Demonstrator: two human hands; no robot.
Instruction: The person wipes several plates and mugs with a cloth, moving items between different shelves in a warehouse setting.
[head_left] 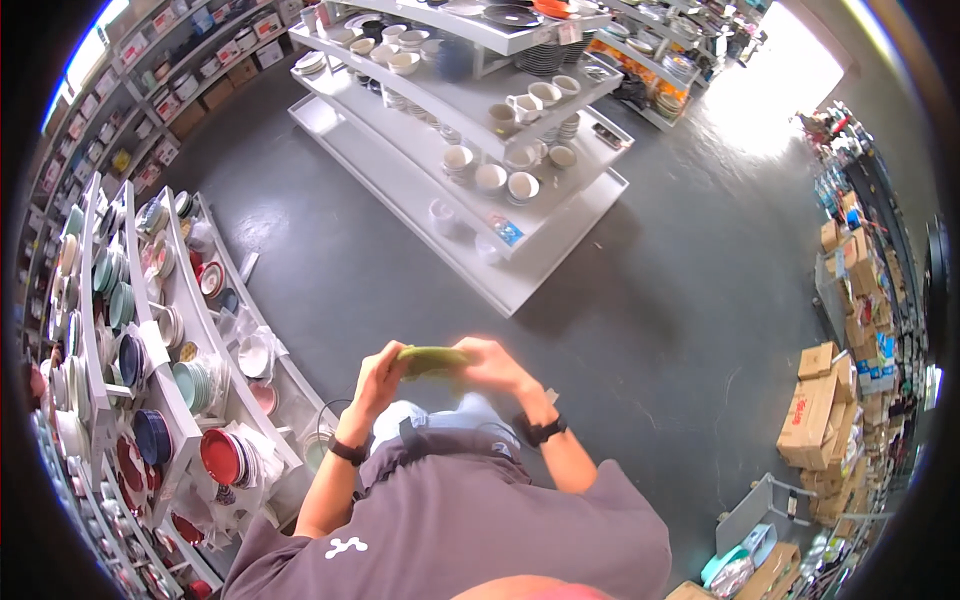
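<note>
In front of my waist, both my hands grip a yellow-green piece that looks like a folded cloth [434, 360]. My left hand [377, 377] is closed on its left end. At its right end my right hand [494, 365] is closed too, with the fingertips partly hidden. The piece is stretched level between the two hands, and its lower edge is blurred. Each wrist wears a black band.
Ahead stands a white tiered display shelf [520, 280] with cups, bowls and plates. To my left, close by, are slanted racks [215, 360] of coloured plates. Cardboard boxes [808, 418] are stacked at the right. Grey floor [640, 400] lies between them.
</note>
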